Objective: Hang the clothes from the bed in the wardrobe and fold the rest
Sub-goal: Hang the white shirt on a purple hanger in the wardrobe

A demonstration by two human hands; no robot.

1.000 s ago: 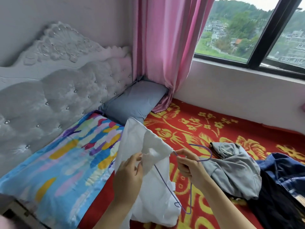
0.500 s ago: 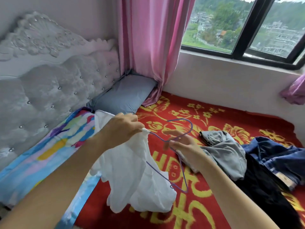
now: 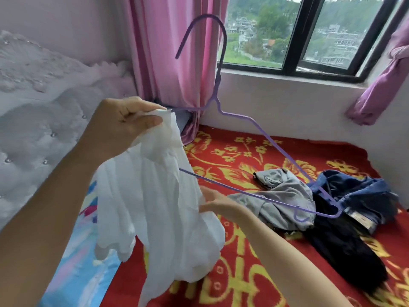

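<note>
Held above the bed [image 3: 243,275], a white garment [image 3: 159,207] is only half-threaded onto a purple wire hanger [image 3: 274,147], the left hand [image 3: 124,127] pinching its top between curled fingers, the right hand [image 3: 219,203] gripping its edge, while a pile of clothes [image 3: 285,196] waits.

pink curtain [image 3: 168,52] beside black-framed window [image 3: 296,36], daylight outside; grey tufted headboard [image 3: 44,129], pale wall [image 3: 276,103]

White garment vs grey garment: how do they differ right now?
The white garment is held up off the bed: the left hand grips its top and the right hand holds its edge. The grey garment lies crumpled on the red blanket, untouched. The purple hanger has one arm inside the white garment, not the grey garment. Both are plain and wrinkled.
</note>
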